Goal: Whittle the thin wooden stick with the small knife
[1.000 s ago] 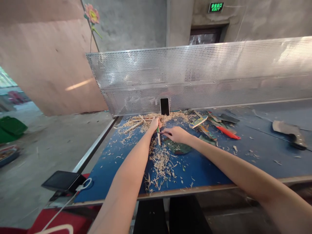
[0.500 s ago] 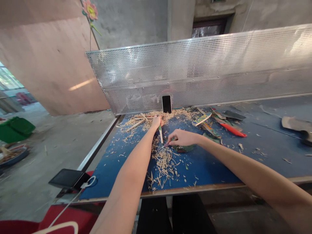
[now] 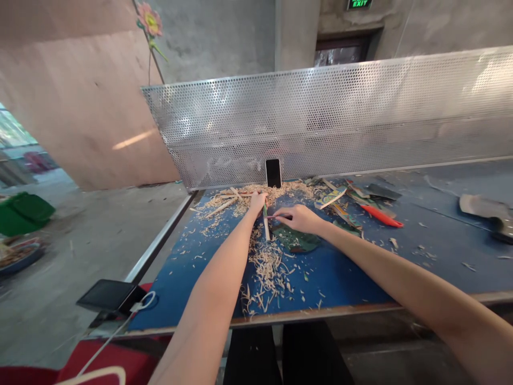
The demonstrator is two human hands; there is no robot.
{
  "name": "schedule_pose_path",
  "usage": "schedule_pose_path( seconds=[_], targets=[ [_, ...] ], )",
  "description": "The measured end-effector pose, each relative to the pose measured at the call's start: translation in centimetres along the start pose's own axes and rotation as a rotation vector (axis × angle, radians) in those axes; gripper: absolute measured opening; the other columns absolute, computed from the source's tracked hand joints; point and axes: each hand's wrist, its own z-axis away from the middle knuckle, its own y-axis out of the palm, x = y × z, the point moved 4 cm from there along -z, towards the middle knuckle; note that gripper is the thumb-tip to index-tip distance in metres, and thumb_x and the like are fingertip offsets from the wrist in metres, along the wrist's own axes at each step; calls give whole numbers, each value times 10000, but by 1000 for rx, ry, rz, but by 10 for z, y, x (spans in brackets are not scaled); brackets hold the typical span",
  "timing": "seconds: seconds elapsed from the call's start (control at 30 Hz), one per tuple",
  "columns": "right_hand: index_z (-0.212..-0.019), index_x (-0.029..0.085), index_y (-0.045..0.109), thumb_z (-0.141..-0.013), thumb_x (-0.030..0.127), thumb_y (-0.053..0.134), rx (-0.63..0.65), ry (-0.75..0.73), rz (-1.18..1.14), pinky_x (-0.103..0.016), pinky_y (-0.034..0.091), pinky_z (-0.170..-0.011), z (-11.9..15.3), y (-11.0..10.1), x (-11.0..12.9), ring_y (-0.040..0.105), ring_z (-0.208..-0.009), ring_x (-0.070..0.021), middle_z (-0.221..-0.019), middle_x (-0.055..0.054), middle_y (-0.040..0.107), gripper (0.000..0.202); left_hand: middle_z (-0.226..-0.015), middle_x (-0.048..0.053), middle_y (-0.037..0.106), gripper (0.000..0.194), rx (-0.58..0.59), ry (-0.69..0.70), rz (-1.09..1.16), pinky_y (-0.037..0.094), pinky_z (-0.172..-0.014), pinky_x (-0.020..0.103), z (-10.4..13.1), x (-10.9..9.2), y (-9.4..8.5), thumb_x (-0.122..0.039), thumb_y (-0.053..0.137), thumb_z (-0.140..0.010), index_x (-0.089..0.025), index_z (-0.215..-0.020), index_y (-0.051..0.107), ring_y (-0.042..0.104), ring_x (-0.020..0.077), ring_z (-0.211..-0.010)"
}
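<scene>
Closed round a narrow wooden strip (image 3: 267,229), my left hand (image 3: 257,202) is near the middle of the blue table (image 3: 180,283). The strip is pale at its near end and green close to my fingers. My right hand (image 3: 298,218) pinches a thin carving tool (image 3: 276,216), whose tip meets the strip's right side just below my left hand. Curled wood shavings (image 3: 268,270) lie beneath and in front of the strip. A dark green patterned piece (image 3: 296,240) lies flat under my right hand.
A phone (image 3: 273,173) leans against the perforated metal screen (image 3: 248,123) at the back. Right of centre are a red-handled tool (image 3: 381,215) and painted scraps (image 3: 331,198). A black device (image 3: 110,295) with a white cable sits at the left edge.
My right hand has moved up and away from me, bringing the tool from the strip's near end to just below my left hand. The green piece shows more.
</scene>
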Motion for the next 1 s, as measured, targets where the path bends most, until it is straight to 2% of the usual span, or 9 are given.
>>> schedule_pose_path(
  seconds=[0.13, 0.27, 0.43, 0.57, 0.63, 0.7, 0.77, 0.9, 1.0],
  targets=[
    [-1373, 358, 938, -1121, 439, 631, -13, -20, 114, -370, 477, -771, -1, 3, 0, 730, -763, -258, -985, -76, 921, 405, -485, -95, 499, 289, -13, 43, -92, 271, -469, 267, 3, -4, 1, -102, 785, -892, -267, -921, 550, 447, 143, -343],
    [-1381, 344, 950, -1104, 424, 621, 4, -33, 141, -385, 465, -752, -3, 3, 5, 689, -715, -265, -907, -105, 900, 437, -467, -85, 479, 193, -22, 55, -96, 256, -440, 262, 5, -5, 0, -119, 739, -906, -252, -905, 599, 438, 141, -332],
    [-1316, 296, 978, -1069, 412, 643, 116, 5, -61, -383, 448, -700, -5, 6, 10, 565, -660, -221, -856, -105, 880, 432, -491, -107, 459, 237, -15, 41, -53, 276, -449, 234, 2, -1, -2, -221, 809, -914, -266, -943, 579, 424, 127, -357],
    [-1276, 262, 987, -1050, 471, 668, 259, 25, -195, -350, 341, -617, 3, 5, 11, 367, -592, -157, -674, -12, 727, 443, -495, -104, 454, 251, -57, 56, -31, 271, -464, 237, 0, 0, -6, -241, 803, -929, -271, -925, 554, 409, 129, -368],
    [-1205, 245, 1000, -1039, 504, 694, 312, 5, -242, -342, 306, -604, 7, 3, 12, 341, -595, -145, -649, 3, 684, 435, -495, -95, 469, 246, -69, 66, -46, 277, -474, 248, 0, -1, -7, -228, 804, -929, -268, -911, 563, 416, 135, -374],
    [-1165, 230, 1004, -1044, 533, 695, 302, -6, -286, -337, 313, -598, 9, 3, 13, 379, -601, -146, -675, -7, 717, 449, -484, -84, 476, 217, -69, 73, -78, 280, -477, 260, 0, -2, -7, -218, 783, -937, -266, -901, 575, 432, 149, -376],
    [-1189, 220, 998, -1068, 533, 665, 187, 12, -308, -337, 372, -602, 7, 3, 12, 470, -611, -160, -764, -38, 809, 473, -474, -78, 474, 186, -46, 84, -102, 278, -472, 265, 1, -4, -5, -221, 754, -953, -264, -896, 582, 437, 157, -369],
    [-1305, 288, 975, -1098, 468, 656, -23, -19, -260, -357, 580, -761, 6, 5, 12, 761, -812, -231, -1153, -74, 943, 420, -470, -84, 455, 209, -34, 87, -94, 276, -451, 265, 4, -6, -3, -256, 756, -973, -264, -884, 567, 411, 144, -344],
    [-1335, 335, 966, -1129, 433, 645, -91, -85, -58, -355, 607, -804, 10, 4, 6, 821, -830, -245, -1114, -63, 949, 393, -491, -85, 468, 205, 9, 55, -52, 283, -448, 254, 5, -7, -2, -295, 777, -988, -252, -916, 589, 425, 132, -355]
  ],
)
